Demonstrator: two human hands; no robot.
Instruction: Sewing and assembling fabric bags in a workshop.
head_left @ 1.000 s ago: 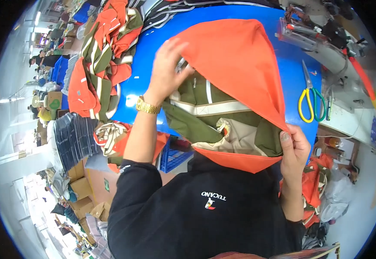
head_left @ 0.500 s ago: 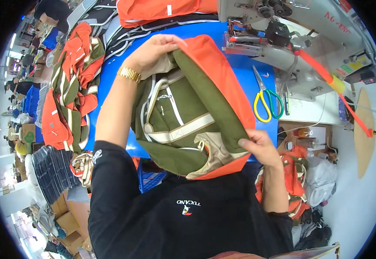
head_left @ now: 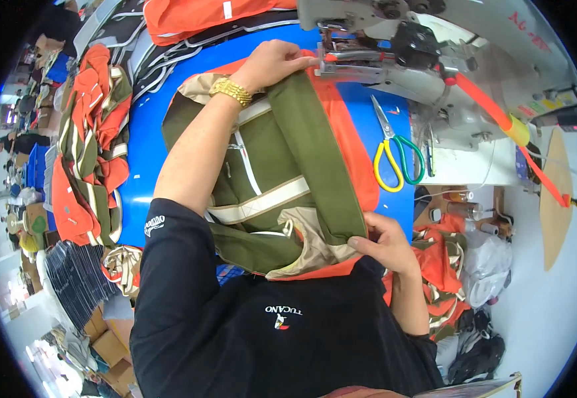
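Head view: olive and orange fabric bag piece [head_left: 282,159] spread on blue table [head_left: 148,136], between the two hands, inner side facing up. Left hand [head_left: 272,65] on its upper end, watch [head_left: 232,91] at the wrist; fingers bent, thumb tip at the orange edge. Cannot tell if those fingertips pinch the cloth or just press on it. Most of the piece lies below this hand in the picture, left forearm crossing over its left part. Right hand [head_left: 389,245] at the lower right corner: thumb on top of the olive border, fingers on the outer side, edge pinched between them. Piece extends left and up from this grip. Olive border runs between the grips, orange cloth showing along its right. White strap [head_left: 262,201] crosses the olive part, clear of both hands; white zip [head_left: 247,166] above it, beige lining [head_left: 305,239] below, just left of right hand. Lower edge up against black shirt [head_left: 288,351]. Scissors [head_left: 389,142], yellow and green handles, on the table right of the piece, apart from it. Sewing machine [head_left: 428,86] upper right, near left fingertips. Orange and olive fabric pile [head_left: 93,152] at far left
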